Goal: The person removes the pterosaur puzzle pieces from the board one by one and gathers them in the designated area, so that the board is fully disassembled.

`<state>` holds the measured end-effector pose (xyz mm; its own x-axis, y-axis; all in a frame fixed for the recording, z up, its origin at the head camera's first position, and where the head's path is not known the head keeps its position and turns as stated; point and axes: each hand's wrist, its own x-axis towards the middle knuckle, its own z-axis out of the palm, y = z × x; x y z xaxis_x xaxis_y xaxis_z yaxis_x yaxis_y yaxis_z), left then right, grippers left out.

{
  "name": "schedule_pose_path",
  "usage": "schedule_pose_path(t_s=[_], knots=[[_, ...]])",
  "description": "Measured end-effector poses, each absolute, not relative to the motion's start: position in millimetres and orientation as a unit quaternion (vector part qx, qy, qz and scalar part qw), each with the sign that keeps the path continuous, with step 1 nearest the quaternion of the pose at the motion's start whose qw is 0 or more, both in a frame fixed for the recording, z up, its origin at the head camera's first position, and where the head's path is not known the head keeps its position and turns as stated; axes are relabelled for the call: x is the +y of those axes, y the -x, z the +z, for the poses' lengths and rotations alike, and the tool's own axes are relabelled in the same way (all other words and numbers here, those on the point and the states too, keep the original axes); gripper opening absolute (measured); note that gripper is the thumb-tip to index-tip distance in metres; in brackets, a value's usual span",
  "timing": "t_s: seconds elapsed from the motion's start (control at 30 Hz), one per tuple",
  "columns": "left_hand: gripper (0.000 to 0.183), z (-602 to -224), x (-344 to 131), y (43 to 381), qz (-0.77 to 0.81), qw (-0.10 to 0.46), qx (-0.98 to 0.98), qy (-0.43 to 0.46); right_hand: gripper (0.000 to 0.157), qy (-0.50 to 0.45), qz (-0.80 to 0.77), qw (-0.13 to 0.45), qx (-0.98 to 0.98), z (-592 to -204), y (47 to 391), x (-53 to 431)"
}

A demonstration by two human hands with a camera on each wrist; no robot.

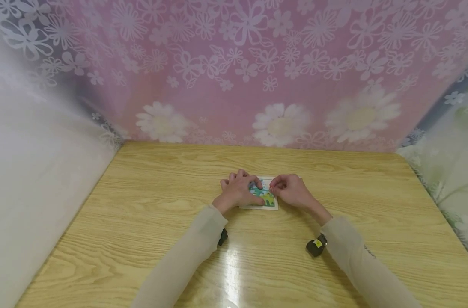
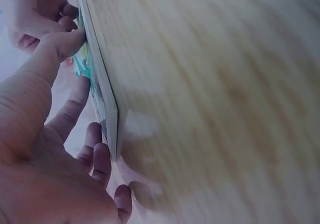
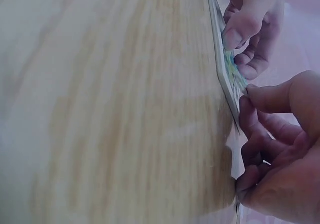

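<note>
A small white-edged puzzle board (image 1: 269, 201) with a green, blue and yellow picture lies flat on the table. My left hand (image 1: 237, 190) spreads over its left part; thumb and index finger rest on the picture, and the other fingers reach past the far left edge. At the board's right side, my right hand (image 1: 293, 190) pinches a small, flat puzzle piece (image 1: 271, 187) with red on it between thumb and index finger. Its fingertips are right at the board's edge in the right wrist view, mostly hiding the piece. Part of the picture is hidden under my left hand.
The wood-grain table (image 1: 160, 239) spreads around the board. A pink flowered curtain (image 1: 218, 85) stands along the back edge, with pale sheets at both sides. Black wrist devices, one being the right camera (image 1: 315, 247), hang at the cuffs.
</note>
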<state>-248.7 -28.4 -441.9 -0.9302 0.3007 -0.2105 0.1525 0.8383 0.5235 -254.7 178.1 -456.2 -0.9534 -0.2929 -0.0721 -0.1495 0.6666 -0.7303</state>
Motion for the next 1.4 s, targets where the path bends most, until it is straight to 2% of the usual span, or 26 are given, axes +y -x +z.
schedule_pose_path(t_s=[0.5,0.87,1.17,1.4], knots=[[0.033,-448.8,-40.7,251.4,0.266,0.131,0.938,-0.181,0.020,0.117,-0.479,0.084,0.866,-441.5,251.1,210.8],[0.035,-456.4,-53.6,249.7,0.338,0.142,0.906,-0.213,0.028,0.079,-0.467,0.063,0.879,-441.2,244.0,256.0],[0.035,-457.5,-55.4,255.7,0.322,0.161,0.907,-0.216,0.028,0.073,-0.436,0.027,0.896,-445.2,246.2,290.6],[0.036,-454.5,-54.6,259.3,0.310,0.170,0.912,-0.210,0.033,0.064,-0.413,0.040,0.908,-445.9,251.7,305.1]])
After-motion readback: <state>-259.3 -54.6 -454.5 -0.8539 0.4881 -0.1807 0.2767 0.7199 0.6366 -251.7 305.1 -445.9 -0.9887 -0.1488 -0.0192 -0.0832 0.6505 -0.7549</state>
